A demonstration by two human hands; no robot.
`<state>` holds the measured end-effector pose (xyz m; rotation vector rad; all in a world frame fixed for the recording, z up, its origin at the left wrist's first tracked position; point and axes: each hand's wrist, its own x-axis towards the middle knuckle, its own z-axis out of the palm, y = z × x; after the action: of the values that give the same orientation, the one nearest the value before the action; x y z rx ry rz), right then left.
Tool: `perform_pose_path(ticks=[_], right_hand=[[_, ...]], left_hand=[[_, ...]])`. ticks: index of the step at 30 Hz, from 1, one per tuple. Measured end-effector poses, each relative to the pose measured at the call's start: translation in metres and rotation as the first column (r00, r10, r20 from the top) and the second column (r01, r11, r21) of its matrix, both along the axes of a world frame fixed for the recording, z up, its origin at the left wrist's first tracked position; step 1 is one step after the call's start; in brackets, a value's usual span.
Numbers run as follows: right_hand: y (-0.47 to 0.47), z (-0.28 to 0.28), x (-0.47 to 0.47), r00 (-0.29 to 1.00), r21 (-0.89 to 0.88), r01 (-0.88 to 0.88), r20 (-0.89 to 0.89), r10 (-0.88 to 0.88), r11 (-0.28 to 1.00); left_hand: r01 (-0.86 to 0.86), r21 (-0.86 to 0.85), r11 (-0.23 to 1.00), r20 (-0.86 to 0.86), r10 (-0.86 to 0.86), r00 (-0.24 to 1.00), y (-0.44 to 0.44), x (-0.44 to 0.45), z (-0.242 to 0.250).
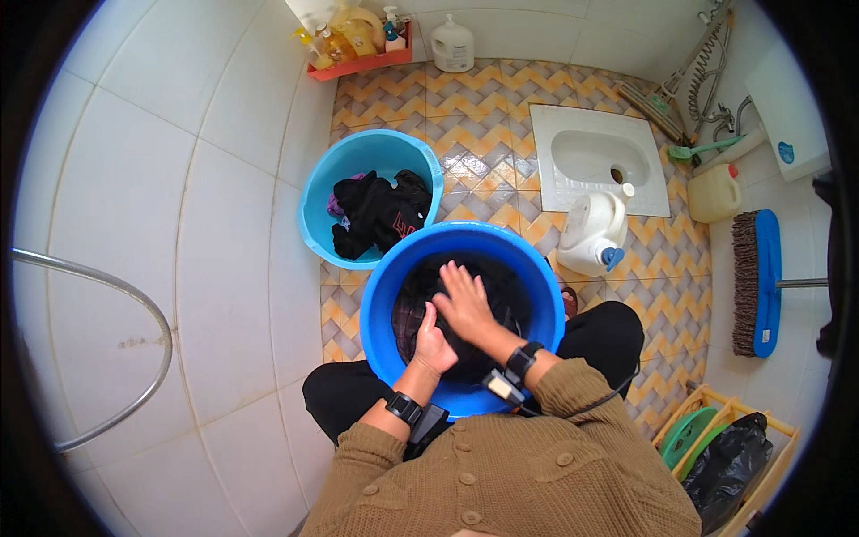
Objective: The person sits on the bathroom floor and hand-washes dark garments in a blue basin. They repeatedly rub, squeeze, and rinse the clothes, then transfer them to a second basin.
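Observation:
A deep blue plastic basin [462, 407] stands between the person's knees, with dark wet clothes [507, 292] inside. Over its middle, my right hand [464, 302] is spread flat, palm down, and holds nothing. My left hand [435, 346] is close beside it, thumb raised; whether its curled fingers grip any cloth cannot be made out. Both wrists wear black straps with small devices. Behind and to the left, touching the blue basin, a light blue basin [310, 218] holds black garments [376, 208] and a purple cloth [334, 204].
White detergent jugs [584, 228] stand right of the basin, before a squat toilet [543, 161]. A red tray [362, 66] of bottles and a white jug [453, 45] line the back wall. At right are a blue brush [768, 282], a yellowish jug [713, 194] and a rack [765, 423].

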<state>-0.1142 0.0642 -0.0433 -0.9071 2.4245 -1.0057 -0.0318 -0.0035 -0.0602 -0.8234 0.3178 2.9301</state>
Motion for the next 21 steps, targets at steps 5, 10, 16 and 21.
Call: perform_pose_path(ticks=[5,10,16,21], right_hand=[[0.006,0.006,0.039,0.949,-0.050,-0.279,-0.169,0.268,0.959],[0.019,-0.084,-0.051,0.912,-0.106,0.022,0.410,0.024,0.994],[0.033,-0.053,-0.039,0.826,-0.196,0.317,0.538,-0.168,0.928],[0.008,-0.004,0.005,0.997,-0.448,0.019,0.078,0.017,0.894]], left_hand=[[-0.211,-0.031,0.977,0.044,0.212,0.976,-0.007,0.001,-0.002],[0.164,0.132,0.978,-0.042,-0.159,0.986,-0.007,-0.004,0.024],[-0.047,-0.256,0.966,0.168,0.092,0.981,-0.025,-0.012,0.005],[-0.039,-0.353,0.935,0.549,0.241,0.800,-0.026,-0.008,-0.037]])
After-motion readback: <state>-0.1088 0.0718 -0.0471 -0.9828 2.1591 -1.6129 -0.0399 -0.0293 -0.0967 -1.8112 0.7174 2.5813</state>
